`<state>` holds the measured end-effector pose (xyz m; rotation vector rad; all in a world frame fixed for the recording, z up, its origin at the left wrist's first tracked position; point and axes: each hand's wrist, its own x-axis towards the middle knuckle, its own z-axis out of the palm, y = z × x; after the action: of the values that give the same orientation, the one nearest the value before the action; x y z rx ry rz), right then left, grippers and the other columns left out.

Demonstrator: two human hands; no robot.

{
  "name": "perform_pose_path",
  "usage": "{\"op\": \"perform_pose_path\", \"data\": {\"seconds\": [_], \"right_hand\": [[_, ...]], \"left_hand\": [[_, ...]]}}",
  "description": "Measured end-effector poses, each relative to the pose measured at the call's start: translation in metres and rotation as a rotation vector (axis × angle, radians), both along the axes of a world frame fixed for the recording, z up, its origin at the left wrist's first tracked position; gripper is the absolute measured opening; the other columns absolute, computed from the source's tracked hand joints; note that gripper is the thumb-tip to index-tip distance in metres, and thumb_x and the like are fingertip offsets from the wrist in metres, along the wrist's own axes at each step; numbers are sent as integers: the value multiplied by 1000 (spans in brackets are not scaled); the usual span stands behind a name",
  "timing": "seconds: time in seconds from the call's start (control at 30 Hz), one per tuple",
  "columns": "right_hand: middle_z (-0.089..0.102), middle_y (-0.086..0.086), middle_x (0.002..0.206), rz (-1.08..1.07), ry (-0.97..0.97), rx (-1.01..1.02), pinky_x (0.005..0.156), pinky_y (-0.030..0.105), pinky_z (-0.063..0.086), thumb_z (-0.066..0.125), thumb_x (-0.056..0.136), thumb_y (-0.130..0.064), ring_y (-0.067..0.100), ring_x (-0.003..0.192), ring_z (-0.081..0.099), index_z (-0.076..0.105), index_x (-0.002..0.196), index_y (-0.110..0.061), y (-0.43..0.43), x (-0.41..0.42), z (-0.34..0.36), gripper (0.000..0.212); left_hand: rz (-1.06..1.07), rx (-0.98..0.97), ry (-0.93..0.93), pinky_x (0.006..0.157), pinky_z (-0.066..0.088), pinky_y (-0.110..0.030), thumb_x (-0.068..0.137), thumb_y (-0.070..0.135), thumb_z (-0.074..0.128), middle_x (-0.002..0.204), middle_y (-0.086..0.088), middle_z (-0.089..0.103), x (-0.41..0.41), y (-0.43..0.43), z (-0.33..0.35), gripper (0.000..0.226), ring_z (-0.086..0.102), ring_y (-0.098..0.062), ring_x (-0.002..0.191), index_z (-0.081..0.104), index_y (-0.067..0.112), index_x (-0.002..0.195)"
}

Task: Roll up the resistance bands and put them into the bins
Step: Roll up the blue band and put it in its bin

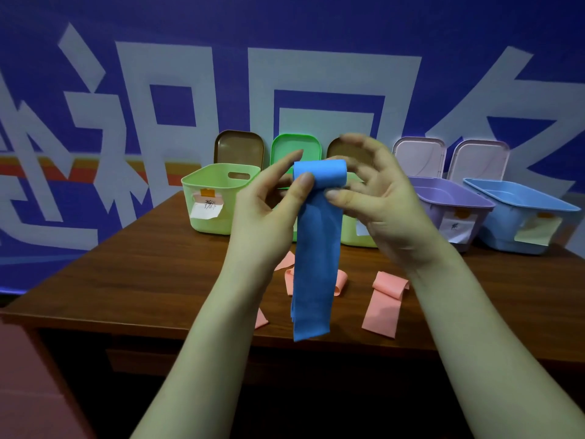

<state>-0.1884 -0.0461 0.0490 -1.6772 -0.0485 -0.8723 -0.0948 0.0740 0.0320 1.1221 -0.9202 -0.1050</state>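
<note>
Above the brown table, short of the bins, pinching the rolled top of the blue band crosswise between left hand and right hand, with its tail dangling straight below both thumbs.

A deep blue wall banner fills the back of the room, printed with huge white characters and an orange-red stripe at the left. Before it stands a dark brown wooden table. A pink surface sits lower left. The light is dim.
</note>
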Motion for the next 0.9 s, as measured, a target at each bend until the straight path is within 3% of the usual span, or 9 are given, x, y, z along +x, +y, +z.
{"op": "perform_pose_path", "data": {"seconds": [0.1,0.2,0.33,0.47,0.53,0.63,0.7,0.83,0.9], "right_hand": [[66,13,115,-63,125,-78,81,49,54,61,88,-1,31,104,65,55,125,-8,0,-2,-1,38],[71,4,100,-38,172,-55,73,41,53,63,89,-16,25,93,69,58,121,-11,3,-3,0,33],[64,13,96,-97,154,13,74,47,46,56,88,-44,32,85,63,61,111,-7,6,0,5,44],[62,14,94,-105,96,19,67,42,47,52,89,-33,33,84,58,60,112,-5,7,0,5,38],[66,10,96,-98,84,-6,79,49,51,57,83,-32,27,89,62,60,113,-9,6,-1,4,38],[70,15,103,-61,78,-11,93,46,50,64,83,-24,26,98,65,53,121,-17,0,-1,-1,40],[69,16,108,-28,70,4,92,39,51,67,83,-14,23,99,65,49,124,-16,-3,-1,-3,45],[64,11,113,-8,23,2,93,30,51,70,74,-7,18,101,63,56,114,-18,-8,0,-3,44],[65,8,110,7,5,-3,90,26,52,71,74,-2,15,100,63,58,109,-17,-9,0,-3,41]], "left_hand": [[12,-22,12,74,52,-15,90,17,62,107,1,66,-1,1,0,40,64,-9,98,56,18,129],[30,-19,-34,83,55,-22,89,14,63,112,5,65,-3,2,1,40,64,-11,104,56,18,128],[7,-36,-79,84,55,-23,89,5,62,115,4,64,-5,2,-1,36,62,-5,103,58,22,120],[-42,-76,-84,80,52,-18,86,-5,61,111,5,65,-4,0,-3,37,63,-3,102,60,23,111],[-71,-91,-47,82,53,-23,85,-11,59,109,7,66,-3,-2,-4,41,63,-7,105,63,24,105],[-102,-88,36,75,54,-24,80,-18,52,104,10,67,0,-2,-4,48,63,-13,107,64,23,101],[-120,-65,91,74,53,-23,77,-9,57,108,9,66,1,-1,0,43,64,-14,104,63,23,105],[-46,44,151,91,51,-34,84,34,68,101,12,69,-2,-2,2,14,64,-9,103,66,33,98],[-1,95,116,92,52,-35,79,49,63,100,10,70,-6,-4,1,26,65,-8,101,67,32,99]]}}
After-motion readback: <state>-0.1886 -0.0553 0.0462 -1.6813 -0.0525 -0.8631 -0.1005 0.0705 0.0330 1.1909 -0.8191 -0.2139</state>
